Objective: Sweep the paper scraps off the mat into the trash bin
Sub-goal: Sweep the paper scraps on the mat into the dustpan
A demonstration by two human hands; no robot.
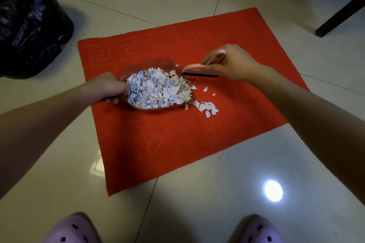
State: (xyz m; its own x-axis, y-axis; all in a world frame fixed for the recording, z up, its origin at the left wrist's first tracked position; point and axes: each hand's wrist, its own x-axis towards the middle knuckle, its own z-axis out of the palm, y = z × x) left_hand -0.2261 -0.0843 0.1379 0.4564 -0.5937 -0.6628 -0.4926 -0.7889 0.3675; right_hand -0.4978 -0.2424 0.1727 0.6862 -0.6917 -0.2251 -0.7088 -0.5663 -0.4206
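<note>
Fingers of the left hand [110,89] curl round the handle of a clear dustpan [158,64] heaped with paper scraps [158,90]. The right hand [235,64] grips a pink brush [205,68] at the pan's far corner. A few scraps lie loose on the red mat [177,144]; the trash bin [29,21] stands beyond its left edge.

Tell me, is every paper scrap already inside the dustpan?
No, a small cluster of loose scraps lies on the red mat just beyond the open edge of the dustpan.

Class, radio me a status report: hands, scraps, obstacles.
Left hand grips clear dustpan, full of white paper scraps. Right hand grips pink brush. Loose scraps lie on red mat.
</note>
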